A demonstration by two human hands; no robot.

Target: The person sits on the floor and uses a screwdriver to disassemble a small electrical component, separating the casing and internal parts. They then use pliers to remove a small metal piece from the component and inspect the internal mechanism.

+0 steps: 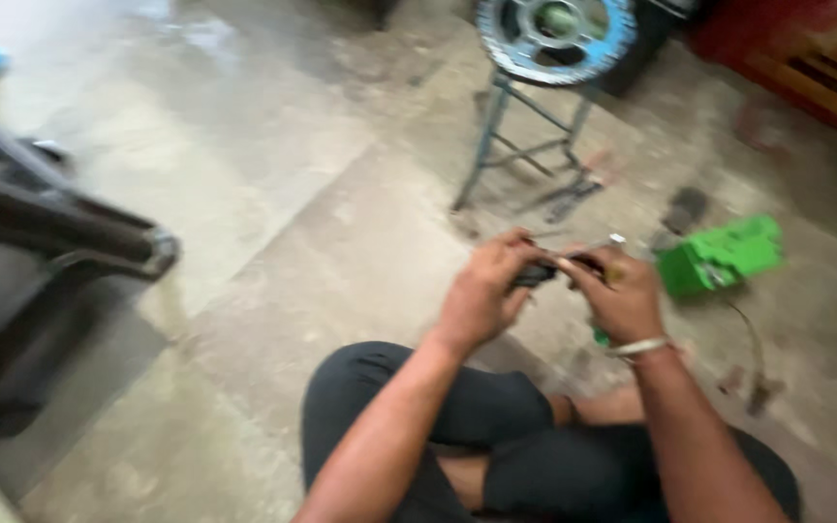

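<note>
Hands, left hand point(481, 295) and right hand point(622, 295), both clasp small dark part point(535, 275); blur hides detail.

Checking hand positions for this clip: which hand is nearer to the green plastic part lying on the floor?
Right. The right hand is just left of the green plastic part, a small gap between them. The left hand is farther left, beyond the right hand, both gripping a small dark object.

I hold a small dark part point(535, 275) between both my hands, above my crossed legs. It is black and blurred, lying about level, with a thin metal piece point(604, 242) sticking out toward the right.
</note>
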